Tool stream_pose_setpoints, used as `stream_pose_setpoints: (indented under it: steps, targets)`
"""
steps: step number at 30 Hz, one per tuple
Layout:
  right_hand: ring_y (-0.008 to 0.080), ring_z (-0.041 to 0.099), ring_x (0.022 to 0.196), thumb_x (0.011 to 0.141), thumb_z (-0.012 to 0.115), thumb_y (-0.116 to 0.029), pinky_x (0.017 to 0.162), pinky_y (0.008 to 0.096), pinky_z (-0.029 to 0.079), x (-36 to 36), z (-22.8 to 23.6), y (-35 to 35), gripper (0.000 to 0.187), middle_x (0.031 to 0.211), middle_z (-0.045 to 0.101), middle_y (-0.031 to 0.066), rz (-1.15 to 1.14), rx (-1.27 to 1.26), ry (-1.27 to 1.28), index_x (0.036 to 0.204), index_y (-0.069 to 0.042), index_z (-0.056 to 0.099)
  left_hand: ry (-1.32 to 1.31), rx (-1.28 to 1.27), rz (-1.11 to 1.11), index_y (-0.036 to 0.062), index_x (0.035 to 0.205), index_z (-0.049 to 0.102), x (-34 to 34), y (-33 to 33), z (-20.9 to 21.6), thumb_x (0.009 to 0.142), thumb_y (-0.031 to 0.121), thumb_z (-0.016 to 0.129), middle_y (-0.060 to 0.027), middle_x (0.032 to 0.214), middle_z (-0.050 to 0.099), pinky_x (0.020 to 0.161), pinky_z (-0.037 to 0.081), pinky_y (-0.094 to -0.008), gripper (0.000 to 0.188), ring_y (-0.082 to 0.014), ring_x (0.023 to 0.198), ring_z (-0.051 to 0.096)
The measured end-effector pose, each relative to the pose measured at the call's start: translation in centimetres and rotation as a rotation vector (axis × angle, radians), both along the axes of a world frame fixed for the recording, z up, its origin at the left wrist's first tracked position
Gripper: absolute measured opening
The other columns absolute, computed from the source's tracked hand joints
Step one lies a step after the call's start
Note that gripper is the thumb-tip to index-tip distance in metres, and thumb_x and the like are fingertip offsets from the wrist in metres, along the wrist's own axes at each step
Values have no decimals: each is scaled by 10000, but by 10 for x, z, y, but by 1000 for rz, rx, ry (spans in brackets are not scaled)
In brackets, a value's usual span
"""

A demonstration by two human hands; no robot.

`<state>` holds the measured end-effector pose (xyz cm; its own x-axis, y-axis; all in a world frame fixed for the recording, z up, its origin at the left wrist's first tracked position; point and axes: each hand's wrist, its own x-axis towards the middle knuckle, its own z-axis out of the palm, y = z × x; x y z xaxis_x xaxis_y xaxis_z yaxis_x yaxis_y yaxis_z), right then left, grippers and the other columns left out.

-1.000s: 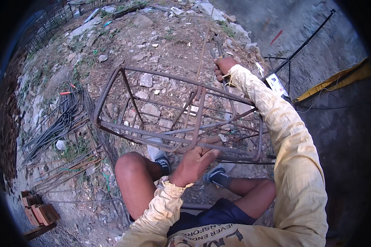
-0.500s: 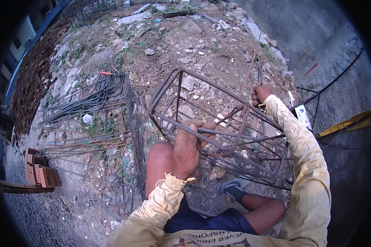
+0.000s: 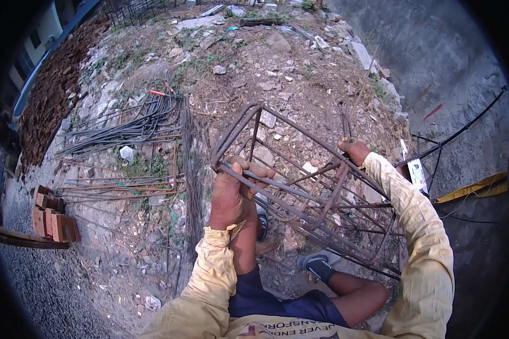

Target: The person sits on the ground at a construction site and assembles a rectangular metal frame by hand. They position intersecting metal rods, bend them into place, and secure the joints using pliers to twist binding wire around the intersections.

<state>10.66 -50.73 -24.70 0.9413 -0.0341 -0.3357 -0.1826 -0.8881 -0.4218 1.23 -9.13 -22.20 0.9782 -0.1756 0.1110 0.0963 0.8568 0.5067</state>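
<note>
A rusty rebar cage, made of long bars with bent rectangular ties, lies tilted in front of me and reaches down to the right. My left hand is closed around the near upper bars, close to the cage's left end tie. Beyond the far upper bar, my right hand is closed on a slim dark tool with a yellowish part by the fingers. Its kind is too small to make out. The cage's lower right end runs behind my right sleeve.
Bundled dark rods and thinner rusty bars lie to the left, beside a long strip of thin wire. Red bricks are stacked at far left. A concrete wall and a yellow strap stand right. Rubble covers the ground.
My left hand has slid left along the near bars toward the cage's end. The right hand has come slightly lower and nearer, with the tool still in it. My left knee has shifted.
</note>
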Motion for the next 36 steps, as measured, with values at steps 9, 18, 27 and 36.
stream_pose_setpoints:
  steps: [9, 18, 27, 36]
  targets:
    - [263, 696, 774, 970, 552, -404, 743, 384, 543, -14, 18, 8, 456, 923, 727, 172, -131, 191, 84, 989, 29, 694, -39, -47, -66, 52, 1252, 464, -1, 1, -3, 1053, 332, 439, -121, 954, 628, 789, 587, -425, 345, -310, 931, 667]
    - [317, 728, 735, 978, 528, -285, 615, 441, 608, -12, 56, 29, 382, 929, 714, 216, -455, 421, 132, 1121, 67, 569, -37, -152, 44, 70, 1403, 417, -4, -12, 2, 1058, 332, 426, -36, 917, 549, 809, 521, -385, 433, -207, 865, 557]
    - [302, 670, 799, 927, 605, -346, 727, 392, 525, -47, 184, -21, 408, 936, 684, 179, -430, -156, -1002, 1144, -1, 593, -43, -291, -14, 99, 1303, 508, -1, -25, 4, 1055, 359, 406, -7, 828, 475, 763, 409, -355, 374, -159, 780, 470]
    - [58, 414, 561, 959, 612, -285, 481, 260, 337, -189, 263, 79, 288, 691, 471, -37, -144, 331, -801, 1070, -22, 578, -24, -382, -3, 55, 1142, 551, -10, -27, 21, 967, 408, 466, -79, 828, 471, 765, 377, -391, 403, -219, 800, 454]
